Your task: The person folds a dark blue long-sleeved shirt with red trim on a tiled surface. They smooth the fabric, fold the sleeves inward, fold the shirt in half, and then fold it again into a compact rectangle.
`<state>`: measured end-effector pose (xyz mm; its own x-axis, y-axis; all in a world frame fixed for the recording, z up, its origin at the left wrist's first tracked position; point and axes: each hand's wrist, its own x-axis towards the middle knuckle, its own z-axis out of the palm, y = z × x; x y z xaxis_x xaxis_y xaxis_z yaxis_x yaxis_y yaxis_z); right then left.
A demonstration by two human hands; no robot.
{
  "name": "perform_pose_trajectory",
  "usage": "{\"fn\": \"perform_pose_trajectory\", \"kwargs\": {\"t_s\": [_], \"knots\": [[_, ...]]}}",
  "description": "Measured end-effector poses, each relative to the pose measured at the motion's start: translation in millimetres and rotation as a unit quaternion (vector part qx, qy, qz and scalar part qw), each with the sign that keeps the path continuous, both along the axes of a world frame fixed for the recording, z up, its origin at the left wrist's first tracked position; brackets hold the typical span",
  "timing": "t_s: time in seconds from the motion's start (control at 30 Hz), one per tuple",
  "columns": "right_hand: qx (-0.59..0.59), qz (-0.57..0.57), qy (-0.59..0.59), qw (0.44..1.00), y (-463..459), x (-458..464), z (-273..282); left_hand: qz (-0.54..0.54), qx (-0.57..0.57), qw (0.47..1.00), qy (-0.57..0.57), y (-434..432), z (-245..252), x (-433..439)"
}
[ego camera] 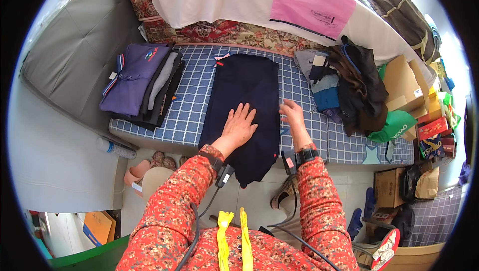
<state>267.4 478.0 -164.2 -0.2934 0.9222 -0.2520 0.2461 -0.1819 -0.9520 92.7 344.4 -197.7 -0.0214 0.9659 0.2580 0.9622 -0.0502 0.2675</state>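
A dark navy garment [247, 84] lies folded lengthwise on the blue checked cover of a low bench or bed [192, 80], its near end hanging over the front edge. My left hand [240, 125] rests palm down on it, fingers spread. Just off the garment's right edge is my right hand [292, 115], its fingers a little bent and apart, holding nothing. On the left stands a stack of folded clothes with a purple buttoned garment [136, 72] on top. To the right is a heap of dark and brown clothes [359, 80] beside smaller folded pieces [325, 95].
An open cardboard box [406, 85] and a green plastic bag [396, 127] sit at the right end. A phone-like dark object [390, 151] lies near the front edge. Below are pink slippers [137, 171], blue slippers [355, 222] and another box [388, 186]. Cables hang from both wrists.
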Motion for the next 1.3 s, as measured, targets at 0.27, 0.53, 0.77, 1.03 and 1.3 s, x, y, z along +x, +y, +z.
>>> {"fn": "perform_pose_trajectory", "kwargs": {"t_s": [0.27, 0.53, 0.77, 1.03, 1.3], "knots": [[0.034, -0.032, -0.030, 0.998, 111, -59, -38, 0.011, -0.066, 0.997, 0.040, -1, 7, -1], [0.006, 0.009, 0.007, 1.000, 171, -83, -59, -0.022, -0.089, 0.995, 0.037, 28, 17, -12], [0.469, 0.058, -0.124, 0.872, 104, -53, -35, -0.029, -0.064, 0.998, 0.000, 31, -7, -23], [0.393, 0.228, -0.373, 0.809, -47, -14, -41, -0.040, -0.102, 0.994, -0.007, 28, 3, -25], [0.459, 0.256, -0.339, 0.781, -141, 23, -45, -0.101, -0.059, 0.993, 0.020, -100, 4, -15]]}}
